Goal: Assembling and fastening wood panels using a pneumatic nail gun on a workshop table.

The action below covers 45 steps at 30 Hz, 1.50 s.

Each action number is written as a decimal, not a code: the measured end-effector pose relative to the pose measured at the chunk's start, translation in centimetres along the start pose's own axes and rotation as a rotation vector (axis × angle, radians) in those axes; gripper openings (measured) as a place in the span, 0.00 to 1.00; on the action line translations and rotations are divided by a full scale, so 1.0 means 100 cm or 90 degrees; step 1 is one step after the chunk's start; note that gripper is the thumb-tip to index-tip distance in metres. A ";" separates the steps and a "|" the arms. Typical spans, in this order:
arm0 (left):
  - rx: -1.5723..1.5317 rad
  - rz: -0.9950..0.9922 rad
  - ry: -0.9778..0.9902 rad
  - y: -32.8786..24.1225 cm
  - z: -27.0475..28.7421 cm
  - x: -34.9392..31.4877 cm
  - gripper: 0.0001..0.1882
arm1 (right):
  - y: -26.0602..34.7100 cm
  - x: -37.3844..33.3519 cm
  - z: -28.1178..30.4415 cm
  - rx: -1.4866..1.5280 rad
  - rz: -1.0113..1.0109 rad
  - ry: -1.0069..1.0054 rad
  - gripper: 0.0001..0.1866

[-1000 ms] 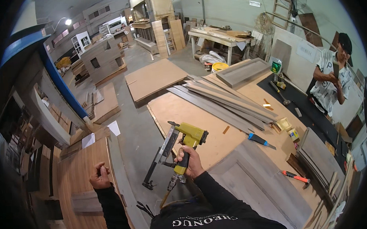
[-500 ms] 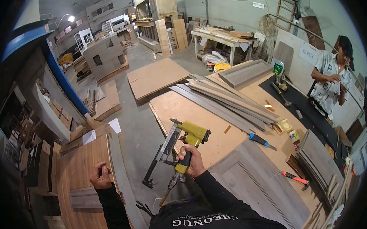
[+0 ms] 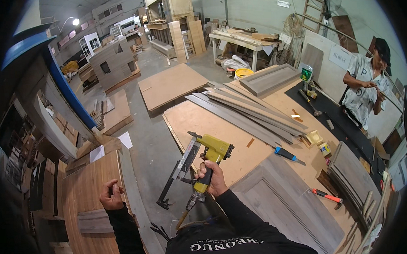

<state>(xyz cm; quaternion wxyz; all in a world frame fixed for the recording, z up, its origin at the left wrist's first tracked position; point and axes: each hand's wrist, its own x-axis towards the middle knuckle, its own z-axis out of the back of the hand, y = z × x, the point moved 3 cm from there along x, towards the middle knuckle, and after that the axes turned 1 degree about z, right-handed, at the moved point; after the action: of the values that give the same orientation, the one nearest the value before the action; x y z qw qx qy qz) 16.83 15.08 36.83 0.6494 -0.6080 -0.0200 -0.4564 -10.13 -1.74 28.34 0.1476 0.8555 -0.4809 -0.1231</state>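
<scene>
My right hand is closed round the black grip of a yellow air stapler or nail gun. Its long metal magazine slants down to the left, and an air hose joins the handle's lower end. The tool is held in the air by the corner of the workbench. Curled fingers close my left hand over the wood-grain panel on the left; whatever they may hold is hidden. A grey framed door panel lies on the bench beside my right arm.
Grey wood strips are piled across the bench. A blue-and-black handsaw and a red-handled hammer lie on its right part. Across the bench stands a co-worker, hands raised together. A low board-topped stack stands beyond.
My view has turned very slightly, so the room sits a little further left in it. Both my hands and the air tool stay as they were.
</scene>
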 end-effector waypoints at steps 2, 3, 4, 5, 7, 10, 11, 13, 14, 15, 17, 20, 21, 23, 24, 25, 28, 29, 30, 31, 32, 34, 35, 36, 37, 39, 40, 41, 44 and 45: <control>-0.003 -0.001 0.002 0.000 -0.001 0.000 0.07 | 0.000 0.001 0.000 0.004 -0.010 -0.004 0.07; -0.001 0.001 0.002 0.000 -0.001 0.000 0.07 | 0.001 0.000 -0.001 0.004 -0.010 -0.005 0.07; 0.002 0.003 0.001 0.000 0.000 0.000 0.07 | 0.003 -0.001 -0.004 -0.002 -0.006 -0.004 0.06; 0.003 0.003 0.001 0.000 0.000 0.000 0.07 | 0.003 -0.002 -0.006 -0.008 -0.001 -0.004 0.06; 0.005 0.004 0.001 0.000 0.001 -0.001 0.07 | 0.002 -0.003 -0.008 -0.013 0.000 -0.006 0.07; -0.013 0.009 0.009 0.001 -0.001 0.000 0.07 | 0.002 -0.004 -0.006 -0.022 0.003 -0.012 0.09; -0.014 0.008 0.014 0.001 -0.003 0.001 0.07 | 0.003 -0.004 -0.004 -0.026 0.003 -0.015 0.11; 0.003 0.002 0.043 -0.002 -0.012 0.004 0.07 | 0.005 -0.004 0.003 -0.022 0.010 -0.026 0.11; -0.007 -0.001 0.059 -0.001 -0.018 0.006 0.07 | 0.006 -0.005 0.009 -0.019 0.013 -0.033 0.11; -0.017 0.012 0.048 0.004 -0.020 0.006 0.07 | 0.002 -0.003 0.022 -0.001 -0.001 -0.007 0.09; -0.061 0.039 0.077 0.023 -0.023 0.012 0.07 | -0.001 -0.006 0.019 0.015 0.006 -0.059 0.13; -0.095 0.048 0.153 0.041 -0.064 0.019 0.08 | 0.005 -0.016 0.035 0.027 0.052 -0.111 0.13; -0.115 0.076 0.209 0.046 -0.092 0.019 0.08 | 0.010 -0.020 0.044 0.047 0.066 -0.142 0.13; -0.168 0.116 0.344 0.040 -0.158 0.019 0.08 | 0.031 -0.034 0.070 0.078 0.135 -0.154 0.12; -0.189 0.045 0.406 0.051 -0.195 0.020 0.07 | 0.044 -0.042 0.075 0.083 0.202 -0.209 0.11; -0.170 0.019 0.486 0.037 -0.237 0.018 0.07 | 0.058 -0.054 0.092 0.134 0.241 -0.191 0.06; -0.163 -0.012 0.701 -0.008 -0.348 -0.011 0.07 | 0.103 -0.100 0.096 0.213 0.396 -0.198 0.04; -0.156 -0.091 0.765 -0.015 -0.389 -0.023 0.07 | 0.109 -0.110 0.105 0.208 0.458 -0.215 0.04; -0.124 -0.208 0.778 -0.001 -0.430 -0.035 0.06 | 0.116 -0.117 0.106 0.184 0.520 -0.244 0.04; -0.097 -0.327 0.771 0.046 -0.471 -0.043 0.06 | 0.122 -0.122 0.104 0.142 0.564 -0.238 0.05; -0.251 0.003 0.779 0.177 -0.535 -0.026 0.05 | 0.117 -0.108 0.099 0.172 0.534 -0.181 0.07; -0.122 -0.189 0.820 0.090 -0.570 -0.073 0.08 | 0.133 -0.142 0.101 0.255 0.603 0.024 0.11; -0.079 -0.073 0.881 0.105 -0.593 -0.075 0.08 | 0.134 -0.148 0.099 0.234 0.626 0.029 0.10; -0.027 -0.217 0.804 0.073 -0.588 -0.079 0.10 | 0.134 -0.158 0.095 0.232 0.673 0.052 0.10; 0.023 -0.350 0.698 0.046 -0.580 -0.079 0.13 | 0.135 -0.161 0.091 0.232 0.704 0.084 0.09; 0.049 -0.355 0.650 0.048 -0.604 -0.079 0.12 | 0.136 -0.166 0.086 0.218 0.730 0.104 0.09; 0.098 -0.321 0.576 0.068 -0.607 -0.091 0.12 | 0.136 -0.175 0.103 0.208 0.716 0.111 0.09; 0.109 -0.324 0.575 0.089 -0.622 -0.084 0.12 | 0.133 -0.173 0.104 0.219 0.713 0.112 0.09; -0.400 0.275 0.741 0.153 -0.676 -0.096 0.06 | 0.125 -0.172 0.103 0.229 0.701 0.123 0.09; -0.325 0.057 0.705 0.154 -0.675 -0.099 0.07 | 0.123 -0.168 0.105 0.245 0.682 0.131 0.09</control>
<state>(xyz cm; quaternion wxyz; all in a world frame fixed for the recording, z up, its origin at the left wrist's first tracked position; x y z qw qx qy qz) -15.13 -36.24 1.70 0.4154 -0.4171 0.4565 -0.6671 -32.06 5.22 24.31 0.0771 0.5118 -0.8437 0.1423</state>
